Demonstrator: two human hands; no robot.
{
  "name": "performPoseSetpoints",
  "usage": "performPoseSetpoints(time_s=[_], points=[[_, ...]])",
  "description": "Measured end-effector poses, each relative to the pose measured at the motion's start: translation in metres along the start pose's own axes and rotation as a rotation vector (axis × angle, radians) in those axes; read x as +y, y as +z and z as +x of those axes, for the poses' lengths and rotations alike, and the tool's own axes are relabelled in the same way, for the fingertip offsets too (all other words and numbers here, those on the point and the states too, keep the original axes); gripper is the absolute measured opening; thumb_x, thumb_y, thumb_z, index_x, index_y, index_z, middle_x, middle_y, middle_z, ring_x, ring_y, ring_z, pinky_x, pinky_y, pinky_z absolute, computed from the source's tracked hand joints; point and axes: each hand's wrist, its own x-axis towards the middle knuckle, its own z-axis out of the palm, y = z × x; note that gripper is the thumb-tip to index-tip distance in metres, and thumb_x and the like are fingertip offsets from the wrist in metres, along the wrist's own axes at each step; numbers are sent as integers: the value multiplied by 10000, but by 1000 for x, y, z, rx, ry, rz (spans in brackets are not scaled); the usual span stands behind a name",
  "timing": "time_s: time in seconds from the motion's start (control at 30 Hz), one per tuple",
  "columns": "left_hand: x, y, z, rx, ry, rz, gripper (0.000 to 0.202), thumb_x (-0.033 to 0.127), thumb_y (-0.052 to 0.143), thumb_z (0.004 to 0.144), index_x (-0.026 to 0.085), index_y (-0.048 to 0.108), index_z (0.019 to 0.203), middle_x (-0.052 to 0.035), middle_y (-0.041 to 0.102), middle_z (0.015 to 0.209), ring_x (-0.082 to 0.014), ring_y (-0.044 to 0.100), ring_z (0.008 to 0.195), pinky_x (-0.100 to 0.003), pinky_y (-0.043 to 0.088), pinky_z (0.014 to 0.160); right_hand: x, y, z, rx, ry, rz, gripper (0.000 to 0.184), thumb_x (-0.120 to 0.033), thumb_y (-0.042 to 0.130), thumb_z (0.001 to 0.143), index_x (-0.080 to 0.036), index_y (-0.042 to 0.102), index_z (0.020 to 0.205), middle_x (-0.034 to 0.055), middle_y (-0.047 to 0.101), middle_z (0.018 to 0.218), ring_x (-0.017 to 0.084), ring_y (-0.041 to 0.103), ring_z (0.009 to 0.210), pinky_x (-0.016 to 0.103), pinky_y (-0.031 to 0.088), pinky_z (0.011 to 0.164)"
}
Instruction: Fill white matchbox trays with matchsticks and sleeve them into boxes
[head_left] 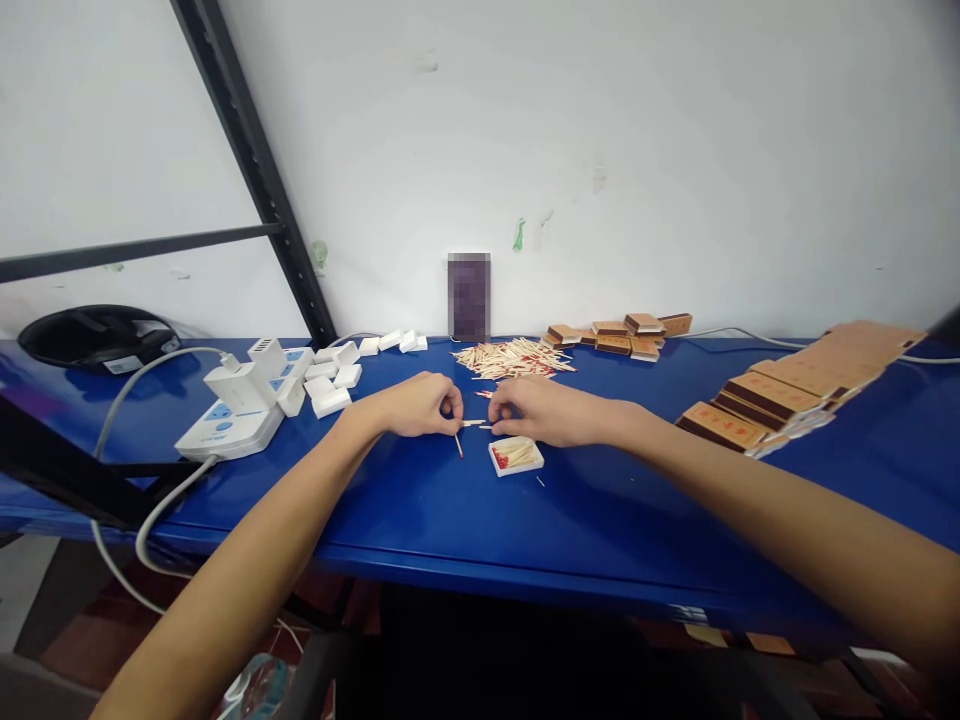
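Note:
My left hand (429, 405) has its thumb and fingertips pinched at the top end of a matchstick (460, 446), whose red head points down toward me. Facing it, my right hand (541, 410) is curled, its fingertips closed on the end of a pale matchstick (485, 427). Another short length of matchstick (472, 422) shows between the two hands. Just below my right hand lies a small white matchbox tray (531, 464), partly filled with matches, red heads to the left. A few loose matches (484, 394) lie beyond the fingers, in front of a large match pile (514, 357).
White empty-looking trays (330, 402) are scattered at left beside a power strip (232, 428) with plugs and cables. Brown matchbox sleeves (611, 343) lie at the wall; more are stacked (780, 390) at right. A blurred dark rectangle (469, 297) leans on the wall. A black shelf post (259, 170) rises left.

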Motion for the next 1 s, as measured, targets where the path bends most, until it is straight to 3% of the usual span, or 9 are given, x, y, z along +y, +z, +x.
performPoseSetpoints(time_s=[0.2, 0.3, 0.37, 0.47, 0.57, 0.67, 0.83, 1.0], points=[[11, -17, 20, -216, -58, 136, 54, 218, 651, 619, 171, 673, 603, 3, 619, 569, -141, 516, 524, -265, 341, 522, -13, -12, 18, -106, -24, -167, 118, -93, 571, 712, -172, 626, 645, 8, 623, 636, 115, 479, 548, 257, 328, 529], [20, -19, 31, -245, -57, 208, 174, 211, 663, 588, 178, 547, 463, 9, 535, 468, -142, 454, 473, -284, 304, 498, -15, -20, 9, 8, -11, -102, 105, -97, 571, 681, -183, 630, 687, -14, 620, 613, 113, 505, 542, 251, 350, 523], [23, -18, 34, -234, -50, 209, 225, 215, 665, 583, 183, 500, 433, 14, 499, 437, -135, 420, 451, -288, 284, 489, -12, -22, -2, 107, -35, 16, 228, -93, 566, 686, -183, 661, 872, -19, 655, 669, 117, 558, 587, 246, 397, 557], [22, -19, 34, -199, -31, 139, 180, 228, 653, 587, 178, 530, 467, 16, 508, 452, -128, 412, 447, -284, 280, 481, -8, -18, -21, 190, -47, 148, 321, -132, 568, 750, -168, 655, 1057, 8, 697, 756, 134, 614, 653, 270, 466, 635], [18, -22, 30, -151, -17, 30, 70, 236, 634, 597, 169, 617, 586, 7, 600, 561, -134, 492, 509, -262, 321, 492, -10, -8, -36, 258, -25, 378, 163, -270, 591, 823, -173, 678, 920, 38, 723, 829, 161, 664, 746, 305, 520, 713], [15, -25, 25, -144, -23, -34, 89, 229, 621, 602, 162, 652, 651, -1, 640, 609, -136, 535, 544, -249, 357, 509, -15, 4, -43, 269, -22, 501, 200, -375, 615, 841, -187, 683, 861, 40, 734, 881, 178, 678, 814, 323, 529, 760], [17, -24, 20, -134, 13, -161, 92, 216, 616, 611, 154, 655, 665, -7, 636, 603, -123, 535, 539, -246, 370, 519, -13, 13, -46, 312, -15, 259, 157, -346, 626, 840, -222, 721, 856, 46, 715, 1050, 200, 647, 962, 342, 488, 833], [34, -19, 19, -151, 101, -309, 94, 199, 609, 632, 154, 650, 704, 12, 583, 588, -105, 497, 526, -235, 355, 496, -2, 6, -51, 457, 87, 203, 150, -272, 571, 836, -192, 681, 900, 49, 707, 946, 175, 627, 792, 315, 490, 722]])
